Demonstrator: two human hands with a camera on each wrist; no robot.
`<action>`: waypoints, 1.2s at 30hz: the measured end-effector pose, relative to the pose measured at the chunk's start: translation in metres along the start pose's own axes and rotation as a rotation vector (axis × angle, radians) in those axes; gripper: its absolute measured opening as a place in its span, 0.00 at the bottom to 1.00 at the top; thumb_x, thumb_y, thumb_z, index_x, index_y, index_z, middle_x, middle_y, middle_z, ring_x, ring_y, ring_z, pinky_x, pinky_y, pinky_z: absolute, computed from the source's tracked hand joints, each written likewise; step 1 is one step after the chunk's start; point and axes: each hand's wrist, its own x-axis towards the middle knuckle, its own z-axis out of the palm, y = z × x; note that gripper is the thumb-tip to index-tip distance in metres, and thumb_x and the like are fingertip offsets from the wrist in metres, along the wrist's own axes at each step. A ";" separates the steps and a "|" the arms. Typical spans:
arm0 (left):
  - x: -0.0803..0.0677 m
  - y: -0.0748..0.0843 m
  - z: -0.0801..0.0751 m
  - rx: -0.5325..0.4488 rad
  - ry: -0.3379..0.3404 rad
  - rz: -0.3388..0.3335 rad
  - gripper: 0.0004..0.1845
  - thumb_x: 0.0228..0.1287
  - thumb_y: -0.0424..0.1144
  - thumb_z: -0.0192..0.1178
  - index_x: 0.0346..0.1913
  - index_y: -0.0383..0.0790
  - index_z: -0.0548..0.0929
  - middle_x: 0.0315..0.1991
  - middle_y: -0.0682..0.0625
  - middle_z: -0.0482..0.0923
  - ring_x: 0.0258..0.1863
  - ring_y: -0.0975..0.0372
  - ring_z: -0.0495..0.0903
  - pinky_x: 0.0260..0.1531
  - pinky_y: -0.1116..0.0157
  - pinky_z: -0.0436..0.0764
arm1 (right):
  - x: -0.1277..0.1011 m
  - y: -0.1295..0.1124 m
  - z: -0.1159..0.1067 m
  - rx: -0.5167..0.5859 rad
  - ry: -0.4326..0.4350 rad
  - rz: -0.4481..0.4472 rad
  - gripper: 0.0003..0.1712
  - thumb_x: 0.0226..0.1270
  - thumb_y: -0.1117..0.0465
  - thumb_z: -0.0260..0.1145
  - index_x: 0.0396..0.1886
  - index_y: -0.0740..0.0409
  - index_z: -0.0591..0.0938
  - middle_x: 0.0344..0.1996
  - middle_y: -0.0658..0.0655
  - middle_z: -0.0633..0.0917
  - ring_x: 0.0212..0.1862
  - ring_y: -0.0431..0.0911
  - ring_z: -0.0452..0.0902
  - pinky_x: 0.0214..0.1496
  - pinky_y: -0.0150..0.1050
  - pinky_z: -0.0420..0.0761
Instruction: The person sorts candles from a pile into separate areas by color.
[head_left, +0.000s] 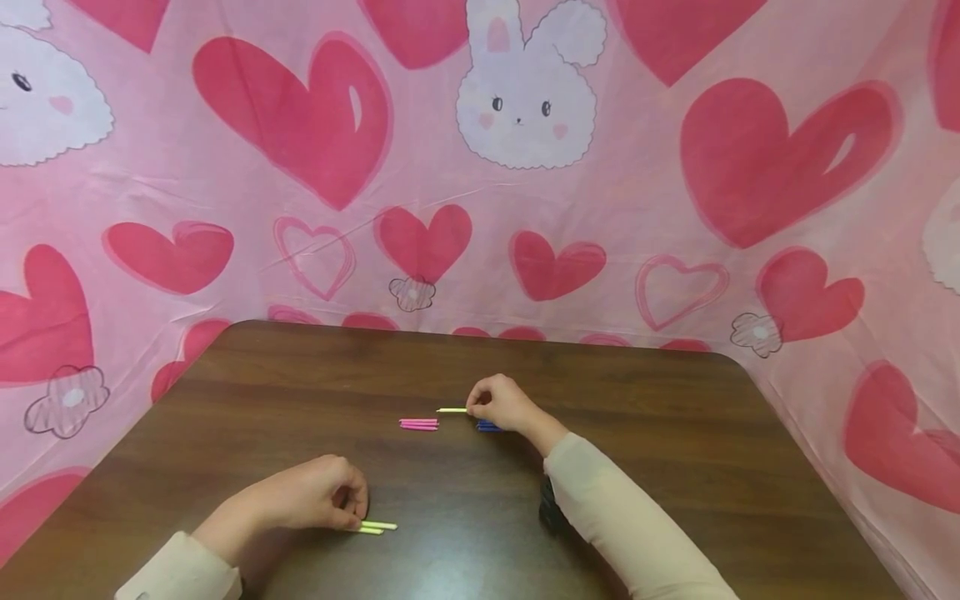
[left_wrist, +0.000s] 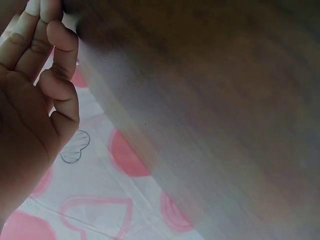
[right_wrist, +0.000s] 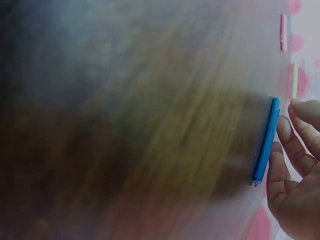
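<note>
My left hand (head_left: 352, 512) lies near the front of the brown table (head_left: 675, 467), its curled fingers pinching the end of two yellow sticks (head_left: 377, 527) that lie flat. My right hand (head_left: 474, 407) is further back at mid-table and pinches one end of a single yellow stick (head_left: 452, 410) that points left. Two pink sticks (head_left: 418, 424) lie side by side just left of it. Blue sticks (head_left: 487, 427) lie under the right hand. In the right wrist view a blue stick (right_wrist: 266, 142) lies beside my curled fingers (right_wrist: 292, 160). The left wrist view shows only curled fingers (left_wrist: 60, 95) and the table edge.
A pink cloth with red hearts and white bunnies (head_left: 525, 167) hangs round the table on the back and both sides. The pink stick (right_wrist: 283, 32) and yellow stick (right_wrist: 294, 80) appear far off in the right wrist view. A dark device (head_left: 551, 504) sits under my right forearm.
</note>
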 end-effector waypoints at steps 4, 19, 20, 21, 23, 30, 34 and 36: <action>0.002 0.000 0.000 0.016 0.003 0.019 0.07 0.53 0.36 0.70 0.25 0.53 0.84 0.20 0.68 0.73 0.18 0.78 0.67 0.19 0.76 0.69 | 0.002 0.001 -0.001 -0.005 -0.001 0.008 0.04 0.62 0.66 0.70 0.27 0.57 0.86 0.28 0.51 0.84 0.32 0.41 0.71 0.37 0.34 0.74; 0.006 0.000 0.003 0.051 0.016 0.047 0.09 0.51 0.32 0.68 0.23 0.52 0.83 0.19 0.69 0.71 0.18 0.79 0.65 0.19 0.77 0.69 | 0.004 0.001 0.000 -0.036 -0.011 0.005 0.06 0.62 0.68 0.69 0.26 0.57 0.86 0.25 0.50 0.84 0.31 0.40 0.73 0.38 0.33 0.76; 0.006 0.001 0.003 0.049 0.014 0.045 0.09 0.51 0.32 0.68 0.23 0.52 0.83 0.18 0.69 0.70 0.18 0.79 0.65 0.19 0.77 0.68 | 0.004 0.001 0.000 -0.038 -0.010 0.005 0.06 0.62 0.68 0.69 0.26 0.57 0.86 0.25 0.50 0.84 0.31 0.40 0.73 0.38 0.33 0.76; 0.006 0.001 0.003 0.047 0.013 0.045 0.09 0.51 0.32 0.67 0.23 0.52 0.83 0.18 0.69 0.70 0.18 0.79 0.65 0.19 0.77 0.68 | 0.004 0.002 0.000 -0.039 -0.012 0.004 0.06 0.62 0.68 0.69 0.25 0.57 0.86 0.24 0.50 0.83 0.31 0.40 0.73 0.38 0.33 0.76; 0.006 0.002 0.004 0.045 0.012 0.042 0.10 0.50 0.31 0.67 0.23 0.52 0.83 0.18 0.69 0.70 0.17 0.79 0.65 0.18 0.76 0.68 | 0.004 0.002 0.001 -0.041 -0.015 0.002 0.06 0.62 0.68 0.69 0.25 0.57 0.85 0.24 0.50 0.83 0.30 0.40 0.73 0.37 0.32 0.76; 0.003 0.001 0.003 0.066 0.033 0.046 0.10 0.48 0.31 0.67 0.22 0.52 0.82 0.17 0.69 0.70 0.17 0.80 0.65 0.18 0.77 0.68 | 0.003 0.002 0.001 -0.040 -0.022 -0.007 0.06 0.62 0.68 0.69 0.25 0.58 0.85 0.23 0.50 0.82 0.29 0.40 0.72 0.35 0.31 0.75; 0.000 0.000 0.003 0.065 0.037 0.035 0.09 0.47 0.31 0.67 0.23 0.52 0.82 0.17 0.69 0.70 0.17 0.80 0.65 0.18 0.76 0.68 | 0.002 0.002 0.000 -0.026 -0.020 -0.014 0.05 0.62 0.69 0.69 0.26 0.58 0.85 0.24 0.51 0.83 0.30 0.40 0.73 0.36 0.32 0.76; 0.000 0.000 0.002 0.069 0.037 0.029 0.09 0.47 0.31 0.68 0.23 0.52 0.82 0.18 0.69 0.70 0.17 0.80 0.65 0.18 0.76 0.68 | 0.001 0.002 0.000 -0.010 -0.016 -0.021 0.05 0.62 0.69 0.69 0.27 0.59 0.85 0.25 0.52 0.83 0.30 0.40 0.73 0.37 0.33 0.76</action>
